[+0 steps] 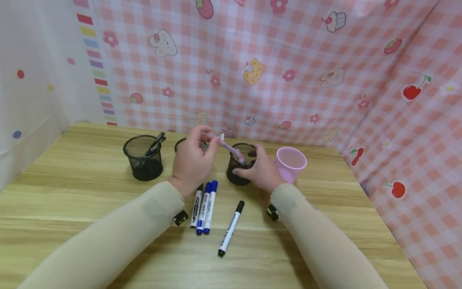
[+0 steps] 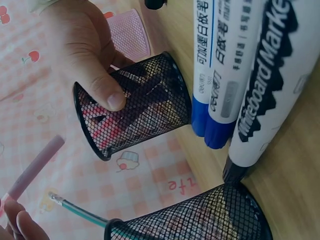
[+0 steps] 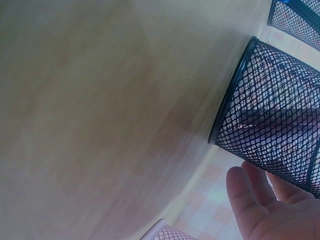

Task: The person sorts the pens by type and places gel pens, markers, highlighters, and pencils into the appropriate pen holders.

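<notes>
My left hand (image 1: pixel 196 154) pinches a pink pen (image 1: pixel 231 149), which slants down to the right with its lower end at the mouth of a black mesh pen holder (image 1: pixel 237 176). Around that holder's right side my right hand (image 1: pixel 265 170) has its grip, thumb in front and fingers behind. The left wrist view shows the pink pen (image 2: pixel 37 167) at the fingertips and the right thumb against the mesh. Behind my left hand stands a second black mesh holder (image 2: pixel 195 215), mostly hidden in the head view, with a green pencil (image 2: pixel 82 214) sticking out.
A black mesh holder (image 1: pixel 146 168) with black pens (image 1: pixel 155 146) stands at left, a pink mesh cup (image 1: pixel 290 160) at right. Several whiteboard markers lie in front: a black-capped one (image 1: pixel 196 210) beside two blue-capped ones (image 1: pixel 210 208), and another black-capped marker (image 1: pixel 231 228) apart.
</notes>
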`<state>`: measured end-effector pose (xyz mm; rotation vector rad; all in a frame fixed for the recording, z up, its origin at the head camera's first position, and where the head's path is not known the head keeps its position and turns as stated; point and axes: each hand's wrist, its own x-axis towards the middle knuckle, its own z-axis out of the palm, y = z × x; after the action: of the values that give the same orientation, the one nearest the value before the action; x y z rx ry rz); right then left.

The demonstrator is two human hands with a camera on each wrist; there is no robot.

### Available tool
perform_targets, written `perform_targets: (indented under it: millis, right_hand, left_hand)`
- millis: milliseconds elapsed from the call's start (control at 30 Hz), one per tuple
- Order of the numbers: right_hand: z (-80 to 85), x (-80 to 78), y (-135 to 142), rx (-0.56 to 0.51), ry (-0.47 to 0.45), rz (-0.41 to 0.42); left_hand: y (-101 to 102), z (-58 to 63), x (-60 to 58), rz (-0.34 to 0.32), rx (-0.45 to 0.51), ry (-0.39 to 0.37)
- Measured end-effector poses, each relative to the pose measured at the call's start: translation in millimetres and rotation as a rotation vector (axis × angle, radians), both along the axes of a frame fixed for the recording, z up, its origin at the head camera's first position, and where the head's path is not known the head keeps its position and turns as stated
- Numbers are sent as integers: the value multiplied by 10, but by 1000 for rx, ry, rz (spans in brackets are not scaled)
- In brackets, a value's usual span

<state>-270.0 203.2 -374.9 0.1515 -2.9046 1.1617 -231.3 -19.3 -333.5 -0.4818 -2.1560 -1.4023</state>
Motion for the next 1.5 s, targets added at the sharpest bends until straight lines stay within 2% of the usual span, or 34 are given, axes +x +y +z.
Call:
perform_targets:
  millis: [200, 400, 567, 833, 1133, 1500]
  right_hand:
    - [-1, 5, -4, 5, 5, 2]
    - [5, 9, -5, 24, -4, -11]
    - [5, 9, -5, 23, -2, -10]
    - [-8, -6, 1, 8, -5, -4]
    - [-25, -19, 6, 12, 14, -1]
    - [-46, -32, 13, 7, 25, 9]
  left_hand:
    - [19, -62, -15, 34, -24, 20]
    - [44, -120, -20, 52, -77, 0]
    - [69, -158, -17, 46, -89, -43]
    - [114, -220, -34, 42, -128, -48]
    - [150, -270, -38, 44, -179, -104]
    - [195, -311, -46, 68, -242, -101]
